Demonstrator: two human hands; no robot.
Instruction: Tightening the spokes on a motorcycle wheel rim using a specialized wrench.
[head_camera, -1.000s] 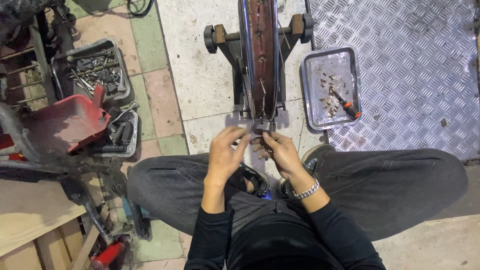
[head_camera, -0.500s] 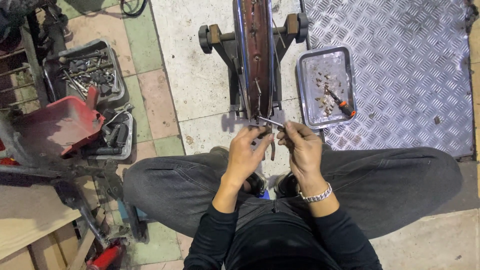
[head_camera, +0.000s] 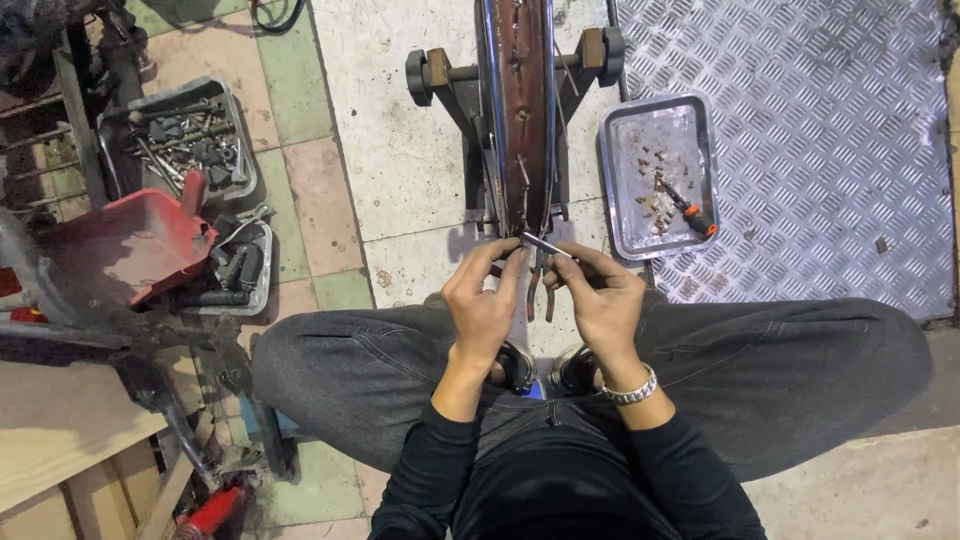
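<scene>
I sit cross-legged on the floor facing a rusty wheel rim (head_camera: 522, 120) held upright on a stand (head_camera: 440, 75). My left hand (head_camera: 485, 305) and my right hand (head_camera: 600, 300) meet at the rim's near edge. Both pinch a thin metal spoke (head_camera: 545, 244) that lies across between them. A pair of pliers with dark red handles (head_camera: 540, 290) hangs down between my hands, close to my right fingers. A metal bracelet is on my right wrist.
A metal tray (head_camera: 660, 175) with small parts and an orange-handled screwdriver (head_camera: 690, 210) lies right of the rim on checker plate (head_camera: 820, 130). At the left are a red tray (head_camera: 125, 245), tool trays (head_camera: 185, 135) and a wooden board (head_camera: 60, 430).
My hands have lifted from low by my lap up to the rim's near edge and now hold the spoke between them. The view has shifted slightly.
</scene>
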